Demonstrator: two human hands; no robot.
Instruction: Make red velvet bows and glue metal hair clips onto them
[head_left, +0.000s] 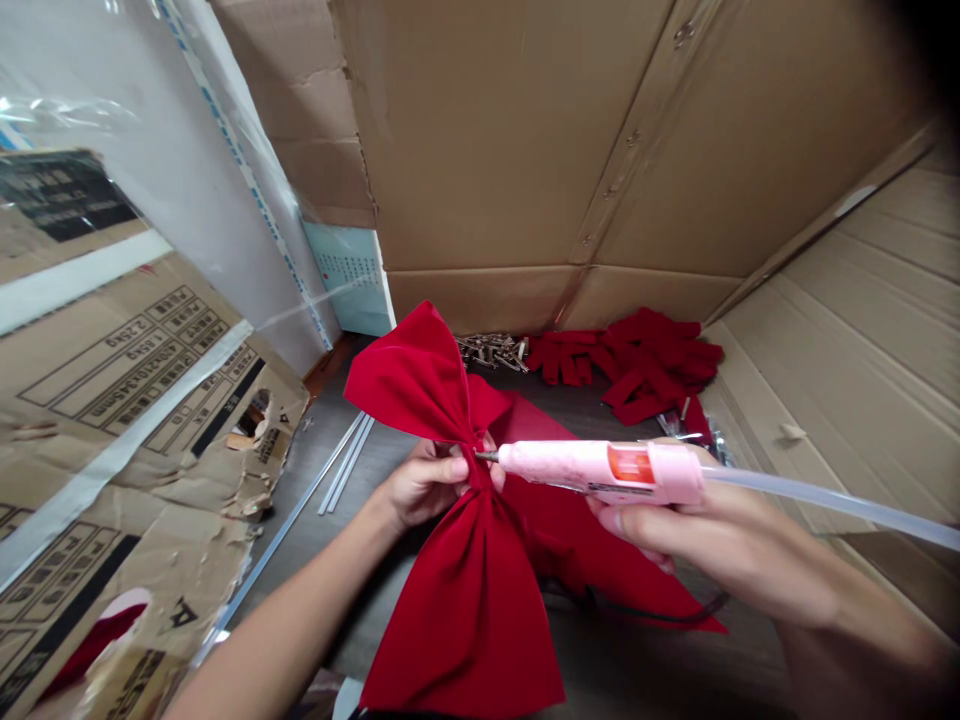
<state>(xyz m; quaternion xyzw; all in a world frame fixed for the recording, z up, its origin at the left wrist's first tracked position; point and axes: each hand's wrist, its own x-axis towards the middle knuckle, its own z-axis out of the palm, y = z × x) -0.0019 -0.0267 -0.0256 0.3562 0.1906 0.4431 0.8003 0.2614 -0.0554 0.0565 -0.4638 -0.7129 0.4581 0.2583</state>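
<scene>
A large red fabric bow (465, 610) stands out in the middle, its loops gathered at a pinched centre. My left hand (431, 485) grips it by that centre, thumb in front and fingertips partly hidden behind the cloth. In my right hand (645, 530) is a pink hot glue gun (600, 470), pointing left. Its metal nozzle is at the bow's gathered centre; whether it touches the cloth I cannot tell. A long translucent glue stick (832, 508) runs out of the gun's back end. More red cloth spreads behind the gun, toward the right.
Metal clips (491, 351) lie in a pile at the back, beside a heap of red fabric strips (652, 360). Several glue sticks (346, 465) rest on the dark table left of the bow. Cardboard walls (525, 130) enclose the back and right; printed cartons (150, 400) stand left.
</scene>
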